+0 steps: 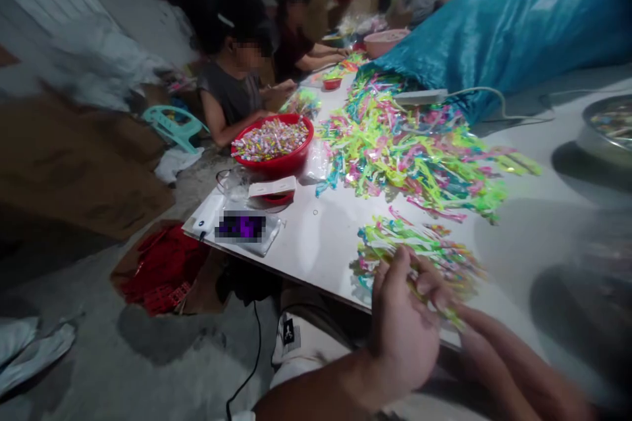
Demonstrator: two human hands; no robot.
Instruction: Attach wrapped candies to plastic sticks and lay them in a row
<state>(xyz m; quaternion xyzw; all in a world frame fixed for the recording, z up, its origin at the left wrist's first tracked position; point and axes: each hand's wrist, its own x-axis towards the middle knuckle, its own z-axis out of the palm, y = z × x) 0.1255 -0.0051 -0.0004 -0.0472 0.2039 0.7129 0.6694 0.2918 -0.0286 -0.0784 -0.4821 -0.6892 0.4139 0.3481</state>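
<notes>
My left hand (407, 329) is closed, with its thumb up and its fingers curled round a thin yellow-green plastic strip (454, 320). The strip slants down to the right, out of the grip. Close by its lower end is my right hand (481, 342), smeared by motion, its fingers too blurred to make out. Just beyond both hands, a small pile of coloured plastic strips (409, 237) lies on the white table (309, 243), in green, white, pink and orange.
A larger heap of strips (390, 145) spreads before a blue sack (518, 26). Left of it stands a red basin (296, 161) of small pieces, near a phone (241, 227). A metal bowl (605, 138) is at right. Co-workers (232, 85) sit along the table.
</notes>
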